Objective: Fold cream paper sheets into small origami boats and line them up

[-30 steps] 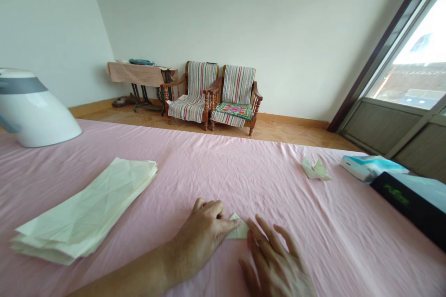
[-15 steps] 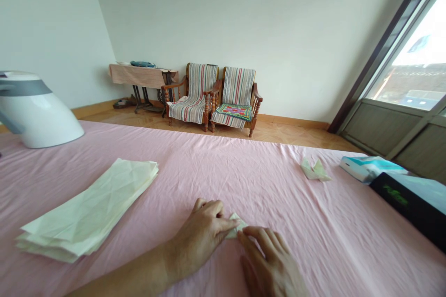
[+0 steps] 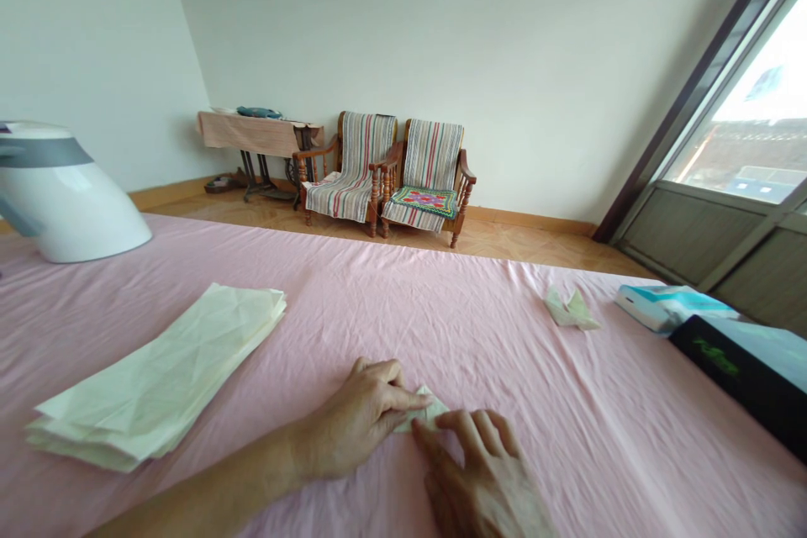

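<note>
A small piece of pale green folded paper [image 3: 429,405] lies flat on the pink cloth in front of me, partly covered by my fingers. My left hand [image 3: 359,416] is closed, its other fingers curled under, with thumb and forefinger pinning the paper from the left. From the right, my right hand [image 3: 482,462] presses on the paper's near edge with bent fingertips, the fingers close together. A stack of creased pale green paper sheets [image 3: 170,370] rests to the left. Far to the right stands a folded paper shape [image 3: 572,311] with upright points.
A white and grey jug [image 3: 88,202] stands on the pink tablecloth [image 3: 353,303] at the left. A blue and white packet [image 3: 668,304] and a black box [image 3: 725,370] lie at the right. Two wooden armchairs [image 3: 422,214] stand by the wall beyond the table.
My left fingers have shifted slightly left on the folded paper. My right fingertips have moved left along its near edge, and more of the paper shows.
</note>
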{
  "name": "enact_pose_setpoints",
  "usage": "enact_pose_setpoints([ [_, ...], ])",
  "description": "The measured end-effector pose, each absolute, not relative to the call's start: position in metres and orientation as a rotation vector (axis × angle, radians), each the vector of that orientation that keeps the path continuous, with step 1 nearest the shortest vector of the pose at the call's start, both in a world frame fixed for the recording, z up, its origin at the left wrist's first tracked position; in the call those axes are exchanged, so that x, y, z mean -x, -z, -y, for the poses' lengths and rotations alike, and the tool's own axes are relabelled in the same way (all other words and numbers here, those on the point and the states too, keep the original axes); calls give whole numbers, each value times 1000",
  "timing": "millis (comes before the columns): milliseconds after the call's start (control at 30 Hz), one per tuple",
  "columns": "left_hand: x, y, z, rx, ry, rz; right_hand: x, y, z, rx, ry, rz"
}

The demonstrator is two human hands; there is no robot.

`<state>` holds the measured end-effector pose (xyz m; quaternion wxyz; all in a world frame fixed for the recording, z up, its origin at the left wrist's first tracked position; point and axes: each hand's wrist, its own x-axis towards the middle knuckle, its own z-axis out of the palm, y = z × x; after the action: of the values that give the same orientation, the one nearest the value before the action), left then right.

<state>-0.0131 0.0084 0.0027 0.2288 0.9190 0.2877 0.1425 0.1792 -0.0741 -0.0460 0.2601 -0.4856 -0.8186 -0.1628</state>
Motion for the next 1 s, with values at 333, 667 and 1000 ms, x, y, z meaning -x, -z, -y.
enact_pose_setpoints([
  [333,21,2,12,-2263,-886,-840,-183,41,76,1341,442,2295],
  [667,21,3,38,-2529,-605,-916,-190,47,78,1231,229,2221],
  [1000,15,8,35,-2904,-422,-928,-182,47,77,1303,262,2198],
])
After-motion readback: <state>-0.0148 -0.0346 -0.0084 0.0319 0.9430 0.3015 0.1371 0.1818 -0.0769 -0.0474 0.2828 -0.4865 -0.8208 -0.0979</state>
